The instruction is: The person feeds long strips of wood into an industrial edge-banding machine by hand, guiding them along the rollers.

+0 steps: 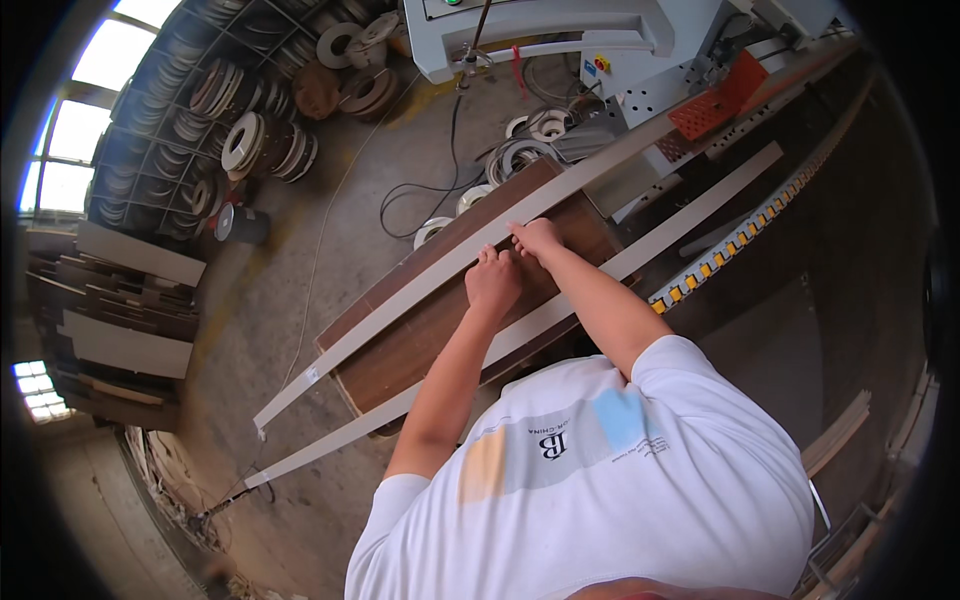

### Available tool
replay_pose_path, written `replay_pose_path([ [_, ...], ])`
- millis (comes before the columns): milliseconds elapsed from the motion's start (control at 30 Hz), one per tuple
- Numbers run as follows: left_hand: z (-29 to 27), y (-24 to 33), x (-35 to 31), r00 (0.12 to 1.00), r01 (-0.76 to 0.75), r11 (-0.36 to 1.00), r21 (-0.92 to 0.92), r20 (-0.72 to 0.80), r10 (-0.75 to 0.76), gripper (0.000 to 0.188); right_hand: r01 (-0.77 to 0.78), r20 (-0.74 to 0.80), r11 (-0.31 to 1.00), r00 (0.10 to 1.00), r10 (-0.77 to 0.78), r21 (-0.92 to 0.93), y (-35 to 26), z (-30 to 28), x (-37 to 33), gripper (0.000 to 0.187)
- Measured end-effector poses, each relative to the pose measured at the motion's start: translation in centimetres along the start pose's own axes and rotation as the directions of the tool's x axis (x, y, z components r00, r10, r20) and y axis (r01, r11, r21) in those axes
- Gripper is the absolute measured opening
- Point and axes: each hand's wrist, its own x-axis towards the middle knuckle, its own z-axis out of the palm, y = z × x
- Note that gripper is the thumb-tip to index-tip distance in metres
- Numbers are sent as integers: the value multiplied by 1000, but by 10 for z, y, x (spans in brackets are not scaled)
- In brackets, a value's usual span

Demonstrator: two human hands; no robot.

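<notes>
A long, narrow pale grey strip runs slantwise from the lower left up to the machine at the upper right. Both of my hands are at its near edge, close together. My left hand is closed with its fingertips at the edge. Just right of it, my right hand is closed on the same edge, thumb and fingers curled in. Beneath the strip lies a brown wooden board surface. A second pale strip runs nearly parallel, nearer my body, partly hidden behind my forearms.
A grey machine with an orange perforated guard stands at the upper right. Beside me curves a yellow-and-grey roller track. Rolls of edge banding fill a rack at far left, above stacked boards. Cables trail over the floor.
</notes>
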Motion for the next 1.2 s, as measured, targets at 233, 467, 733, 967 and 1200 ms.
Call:
replay_pose_path([
  [233,-2,-28,-33,950,-210,900,-383,-299,94,47,35,-92,968,996,-13,247,6,-48,36,42],
  [467,11,-111,-106,949,74,964,-257,-278,-147,52,55,-200,990,979,-28,129,3,-101,60,36],
  [733,21,-118,-110,970,86,969,-233,-203,-135,51,-2,-282,974,957,68,228,-25,-171,71,47],
  [967,9,-87,-72,995,54,983,-177,-68,-67,49,-84,-251,936,952,178,343,-21,-186,79,50],
  [1200,6,-21,-19,999,-20,993,-114,-50,14,50,101,-177,994,978,-107,-44,9,-90,47,36],
])
